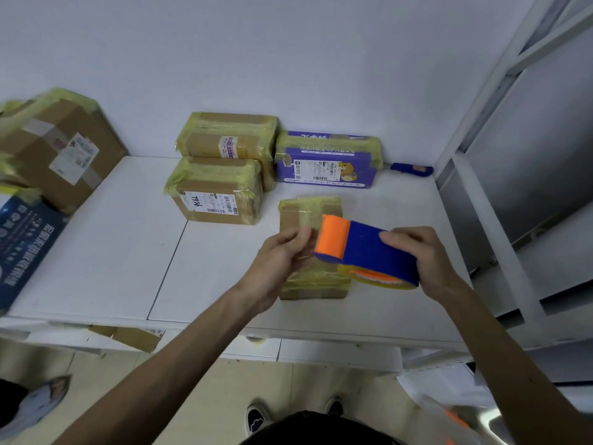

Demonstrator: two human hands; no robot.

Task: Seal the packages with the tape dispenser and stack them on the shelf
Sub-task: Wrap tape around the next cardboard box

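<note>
Package [300,210] to seal lies flat on the white surface [128,236], right in front of you. It already has yellow tape across it. Your right grip [420,258] is closed around the tape dispenser [369,252]. The dispenser hangs just over the package's 3 o'clock side, with its orange roller pointing to 9 o'clock. Your left grip [279,261] sits on the package from 9 o'clock, with bent fingers very close to the roller. I cannot tell if it pinches the tape end or only presses down.

A few things could go wrong:

- **Sore fingers.** Your left fingers are right next to the roller. If you push the dispenser toward 9 o'clock, it may bump or trap them. The toothed cutter under the dispenser could also scratch you.
- **A sliding package.** The package looks small and light. If you pull the tape toward 3 o'clock without holding it down hard, it may slide or lift with the tape.
- **Messy tape.** Loose tape can fold and stick to itself or to your skin.
- **A bump or a fall.** The brown boxes [218,191] and the purple box [327,162] sit near, from 11 to 1 o'clock, so a hard push could knock into them. The surface's edge is at 6 o'clock, so a pull that way could drop the package to the floor.
</note>
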